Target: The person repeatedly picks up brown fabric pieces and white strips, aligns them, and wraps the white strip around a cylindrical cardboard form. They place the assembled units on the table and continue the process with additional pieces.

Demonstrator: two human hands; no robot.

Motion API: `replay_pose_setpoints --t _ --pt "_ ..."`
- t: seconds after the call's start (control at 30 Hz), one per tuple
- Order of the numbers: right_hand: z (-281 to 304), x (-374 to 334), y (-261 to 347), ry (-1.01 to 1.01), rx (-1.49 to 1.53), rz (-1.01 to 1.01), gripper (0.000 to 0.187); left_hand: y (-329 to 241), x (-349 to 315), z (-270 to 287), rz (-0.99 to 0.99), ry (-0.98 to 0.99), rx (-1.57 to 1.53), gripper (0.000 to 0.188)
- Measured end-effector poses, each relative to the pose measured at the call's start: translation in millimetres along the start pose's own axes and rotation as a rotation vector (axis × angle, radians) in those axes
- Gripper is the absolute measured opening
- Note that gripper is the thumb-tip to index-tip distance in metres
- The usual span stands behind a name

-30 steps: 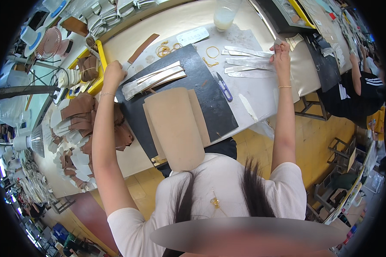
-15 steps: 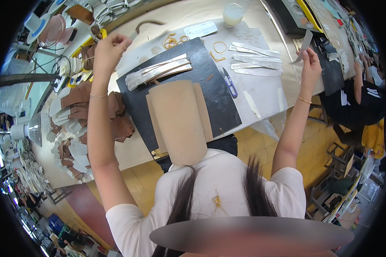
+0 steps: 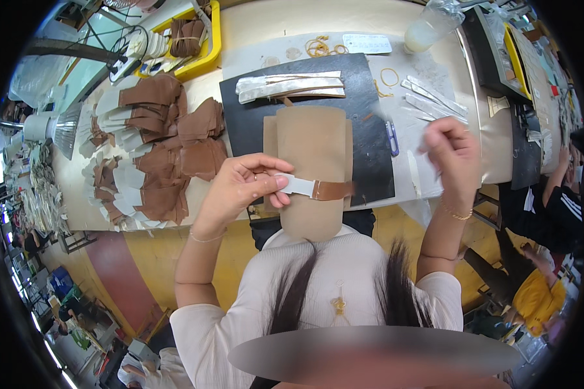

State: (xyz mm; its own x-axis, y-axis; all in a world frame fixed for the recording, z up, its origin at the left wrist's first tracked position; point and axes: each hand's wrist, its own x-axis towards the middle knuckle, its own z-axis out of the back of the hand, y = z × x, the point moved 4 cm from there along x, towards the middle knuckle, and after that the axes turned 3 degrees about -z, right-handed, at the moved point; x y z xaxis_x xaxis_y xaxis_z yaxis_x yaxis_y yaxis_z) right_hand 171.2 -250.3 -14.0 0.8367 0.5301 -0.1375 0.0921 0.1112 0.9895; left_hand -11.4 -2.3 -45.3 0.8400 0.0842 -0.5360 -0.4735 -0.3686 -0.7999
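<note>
My left hand (image 3: 256,185) pinches the white end of a short strip with a brown leather-like end (image 3: 331,190). This strip lies across the tan curved form (image 3: 310,139), near its front part. To the right of the form, my right hand (image 3: 451,152) is raised over the table, its fingers curled together. Motion smears its fingertips, so whatever they hold, if anything, is hidden. Behind the form, a stack of pale strips with brown undersides (image 3: 289,85) rests on a black board (image 3: 370,91). Purple-handled thread snips (image 3: 392,138) lie near the board's right edge.
Several piles of brown and white cut pieces (image 3: 156,149) cover the table's left side. A yellow tray (image 3: 211,39) stands behind them. Pale strips (image 3: 435,97), yellow rubber bands (image 3: 321,47) and a cloudy plastic cup (image 3: 425,32) lie farther back. A person in black sits at the right.
My left hand has come from the far left to the form with the strip. My right hand has moved closer in; the pale strip it held no longer shows clearly. The view has shifted.
</note>
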Motion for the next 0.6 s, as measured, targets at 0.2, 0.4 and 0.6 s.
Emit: replay_pose_setpoints --t 0.2,0.4,0.6 --pt "-80 -21 -5 0.473 -0.117 -0.33 0.013 26 -12 2 -0.139 -0.031 -0.117 0.023" --pt "-102 -22 -9 0.519 -0.176 -0.391 0.017 24 -15 5 -0.127 0.006 -0.177 0.04" --pt "-106 -21 -15 0.526 -0.233 -0.393 0.018 24 -16 7 -0.111 -0.006 -0.124 0.021"
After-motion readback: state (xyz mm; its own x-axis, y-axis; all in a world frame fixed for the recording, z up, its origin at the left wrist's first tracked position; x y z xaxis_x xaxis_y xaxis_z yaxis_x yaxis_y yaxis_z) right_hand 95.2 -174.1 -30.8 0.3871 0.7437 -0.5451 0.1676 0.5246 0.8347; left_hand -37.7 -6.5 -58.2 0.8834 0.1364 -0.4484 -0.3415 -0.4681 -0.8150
